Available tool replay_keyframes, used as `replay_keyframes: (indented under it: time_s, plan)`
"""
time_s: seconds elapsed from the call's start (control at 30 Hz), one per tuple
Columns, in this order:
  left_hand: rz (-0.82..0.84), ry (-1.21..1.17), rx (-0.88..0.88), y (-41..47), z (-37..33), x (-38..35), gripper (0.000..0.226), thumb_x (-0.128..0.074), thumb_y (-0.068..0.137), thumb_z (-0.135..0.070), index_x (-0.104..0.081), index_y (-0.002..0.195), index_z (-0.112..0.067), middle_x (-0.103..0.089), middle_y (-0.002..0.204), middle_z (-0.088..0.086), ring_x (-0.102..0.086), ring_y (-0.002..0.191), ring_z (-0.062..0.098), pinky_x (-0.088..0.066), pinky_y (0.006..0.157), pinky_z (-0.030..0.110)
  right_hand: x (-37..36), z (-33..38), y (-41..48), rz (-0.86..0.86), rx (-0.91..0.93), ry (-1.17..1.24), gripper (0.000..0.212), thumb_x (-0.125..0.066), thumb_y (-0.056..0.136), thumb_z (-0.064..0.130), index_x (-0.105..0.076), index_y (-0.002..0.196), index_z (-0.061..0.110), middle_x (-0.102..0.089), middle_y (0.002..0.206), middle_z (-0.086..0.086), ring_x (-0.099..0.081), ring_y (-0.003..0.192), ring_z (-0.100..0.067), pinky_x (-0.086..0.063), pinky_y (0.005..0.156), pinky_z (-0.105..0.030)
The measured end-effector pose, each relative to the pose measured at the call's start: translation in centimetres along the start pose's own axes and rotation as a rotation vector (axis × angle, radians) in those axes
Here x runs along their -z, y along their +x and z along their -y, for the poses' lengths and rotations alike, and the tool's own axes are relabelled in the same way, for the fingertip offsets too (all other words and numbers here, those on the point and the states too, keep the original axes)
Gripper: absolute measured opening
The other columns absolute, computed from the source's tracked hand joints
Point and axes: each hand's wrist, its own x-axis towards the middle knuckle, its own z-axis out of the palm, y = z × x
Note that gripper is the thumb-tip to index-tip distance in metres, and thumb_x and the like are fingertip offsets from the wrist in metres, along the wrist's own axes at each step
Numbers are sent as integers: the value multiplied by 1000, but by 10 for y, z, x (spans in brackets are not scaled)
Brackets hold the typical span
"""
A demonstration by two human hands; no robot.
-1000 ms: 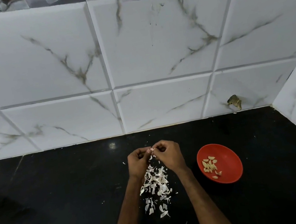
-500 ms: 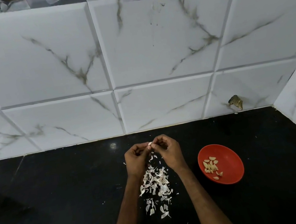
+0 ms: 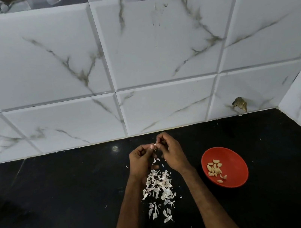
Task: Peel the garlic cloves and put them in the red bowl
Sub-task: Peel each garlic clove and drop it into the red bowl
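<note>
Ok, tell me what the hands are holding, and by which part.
One garlic clove, pinched at the fingertips: the left hand takes its left end, the right hand its right end. It is too small to tell more.

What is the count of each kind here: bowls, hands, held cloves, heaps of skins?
red bowl: 1
hands: 2, left hand and right hand
garlic clove pinched between them: 1
heap of garlic skins: 1
Total: 5
</note>
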Motion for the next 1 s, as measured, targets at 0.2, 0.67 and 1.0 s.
replay_keyframes:
  time_s: [0.2, 0.67, 1.0]
  plan:
    - [-30, -137, -26, 3, -1, -3, 10, -57, 97, 1, -67, 98, 1, -72, 85, 11, -66, 67, 20, -50, 48, 23, 4, 14, 2, 45, -27, 174, 13, -67, 95, 10, -58, 98, 19, -65, 96, -2, -66, 86, -14, -60, 72, -33]
    - [-29, -288, -143, 6, -5, -2, 5, -64, 86, -2, -63, 90, 1, -69, 79, 6, -51, 56, 7, -43, 51, 18, -10, 29, 8, -107, 132, 100, 22, -69, 85, -7, -59, 85, 14, -57, 82, 4, -55, 79, -10, -50, 74, -32]
    - [-93, -335, -183, 7, -15, -17, 17, -69, 80, -8, -66, 94, 0, -71, 79, 6, -57, 56, 9, -44, 49, 20, -4, 39, 9, -201, 97, 256, 15, -76, 85, 1, -64, 91, 7, -65, 88, -5, -62, 84, -16, -53, 79, -26]
